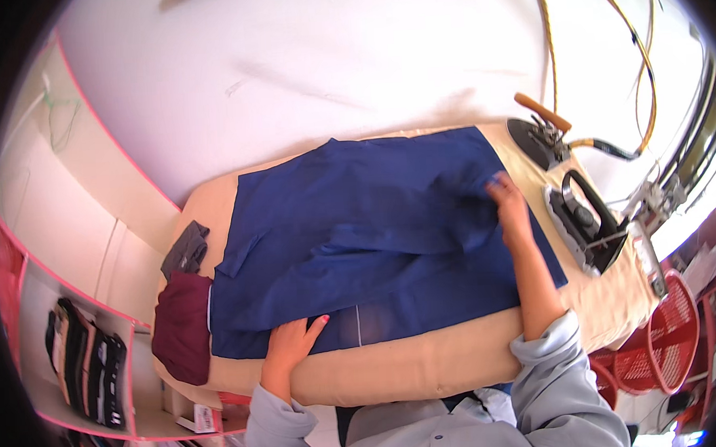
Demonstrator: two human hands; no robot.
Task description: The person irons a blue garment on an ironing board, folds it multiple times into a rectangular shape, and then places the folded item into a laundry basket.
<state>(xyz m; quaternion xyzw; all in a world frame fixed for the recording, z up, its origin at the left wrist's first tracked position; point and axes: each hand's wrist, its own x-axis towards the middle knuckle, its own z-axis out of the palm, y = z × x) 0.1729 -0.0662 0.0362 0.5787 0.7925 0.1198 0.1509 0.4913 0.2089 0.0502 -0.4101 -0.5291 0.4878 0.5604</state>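
Note:
A dark blue garment lies spread over an ironing table with a beige cloth cover, its upper layer wrinkled across the middle. My left hand rests at the garment's near edge, fingers partly under the upper layer, thumb apart; whether it grips cloth is unclear. At the garment's right side, my right hand holds a bunched part of the blue cloth; it is slightly blurred. A black electric iron sits to the right of this hand. Behind it is a second iron with a wooden handle, joined to a hose.
A folded maroon cloth and a small grey cloth lie at the table's left end. Shelves with folded garments stand at left. Red plastic baskets stand at lower right. A yellowish hose hangs by the wall.

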